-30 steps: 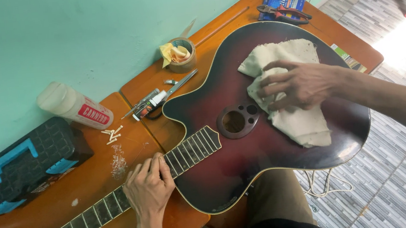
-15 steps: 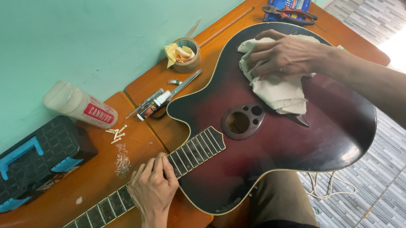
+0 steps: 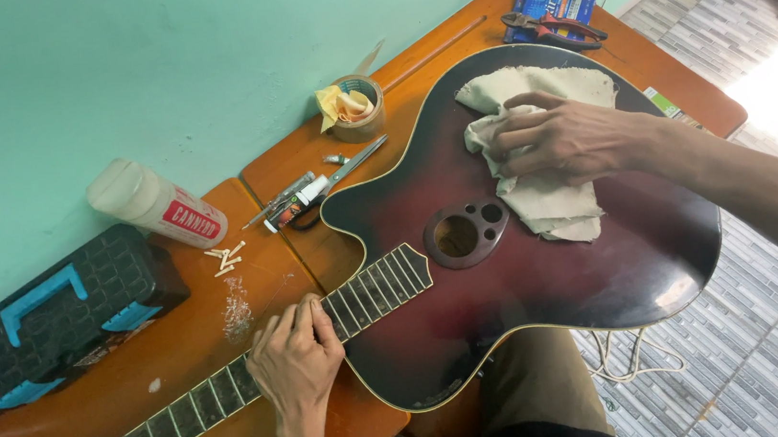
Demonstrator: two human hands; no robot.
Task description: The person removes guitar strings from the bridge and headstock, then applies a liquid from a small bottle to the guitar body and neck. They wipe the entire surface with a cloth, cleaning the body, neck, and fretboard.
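A dark red acoustic guitar (image 3: 530,281) with no strings lies face up across orange wooden tables (image 3: 182,356), its body partly overhanging the front edge. My left hand (image 3: 295,354) rests flat on the neck (image 3: 169,415) near where it joins the body, holding it down. My right hand (image 3: 565,137) presses a crumpled beige cloth (image 3: 551,201) against the upper part of the guitar's body, beside the oval sound hole (image 3: 464,234).
A black and blue toolbox (image 3: 52,316) sits at left, a white bottle (image 3: 154,205) lies beside it, and small white pegs (image 3: 227,256) are near it. A tape roll (image 3: 358,106), tube, scissors, red pliers (image 3: 550,26) and a blue packet line the green wall. Tiled floor at right.
My right hand has slid the cloth over the guitar's top, from the lower bout toward the upper edge, then slightly back. The left hand has stayed on the neck.
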